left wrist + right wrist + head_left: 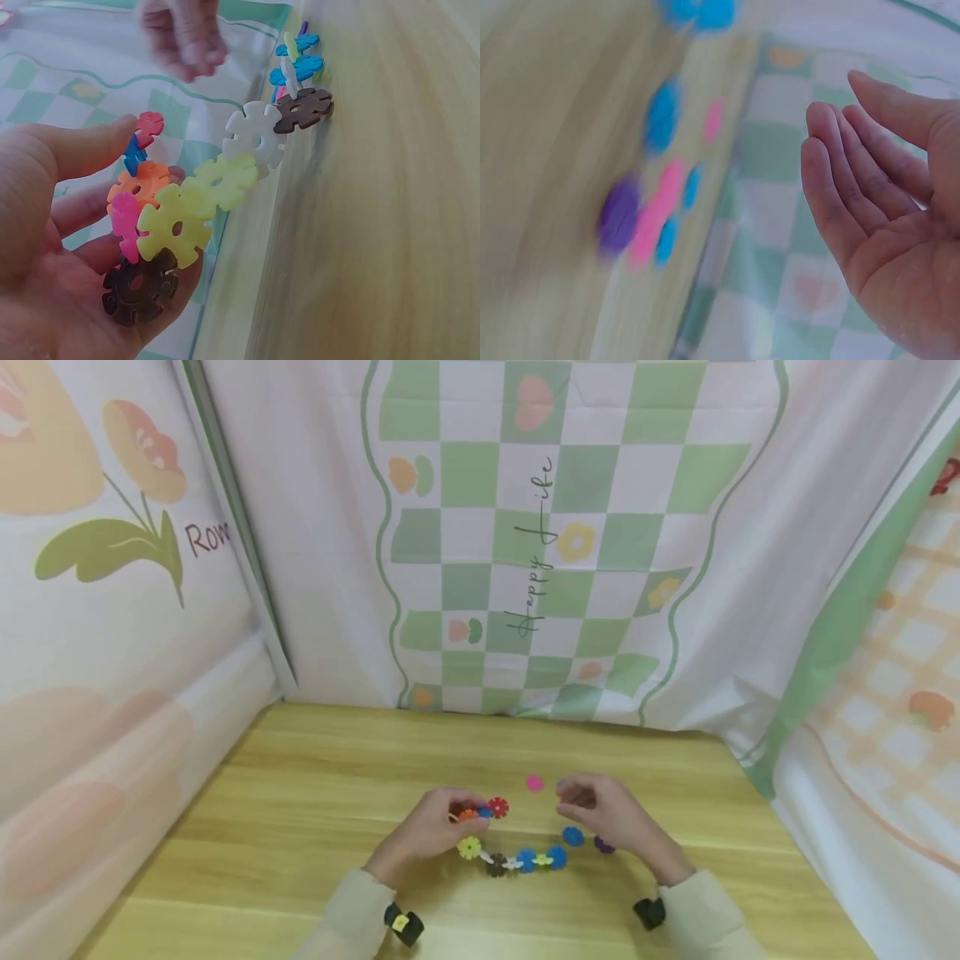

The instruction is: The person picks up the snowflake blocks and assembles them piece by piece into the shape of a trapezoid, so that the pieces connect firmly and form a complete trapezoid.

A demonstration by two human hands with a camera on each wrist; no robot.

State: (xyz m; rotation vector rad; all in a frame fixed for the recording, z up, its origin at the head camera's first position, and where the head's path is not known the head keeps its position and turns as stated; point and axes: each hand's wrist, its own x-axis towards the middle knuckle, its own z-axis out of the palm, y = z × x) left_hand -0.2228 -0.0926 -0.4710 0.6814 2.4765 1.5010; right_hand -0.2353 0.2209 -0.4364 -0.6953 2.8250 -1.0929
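My left hand (438, 822) holds one end of a chain of interlocking snowflake discs. In the left wrist view, the thumb pinches near a small blue disc (133, 157), with a red disc (151, 126) at the tip. Orange (142, 180), pink, yellow (176, 225) and dark brown discs lie over the fingers. From there the chain runs through a white disc (253, 136) and a brown one to blue discs (527, 860) over the table. My right hand (885, 172) is empty, its fingers loosely bent, above loose discs.
Loose discs lie on the wooden table (337, 877) by my right hand: a purple disc (620, 216), a blue disc (662, 116), pink discs (658, 214) and smaller-looking blue ones. A checked curtain (517, 568) hangs along the back edge, and printed cloths close both sides.
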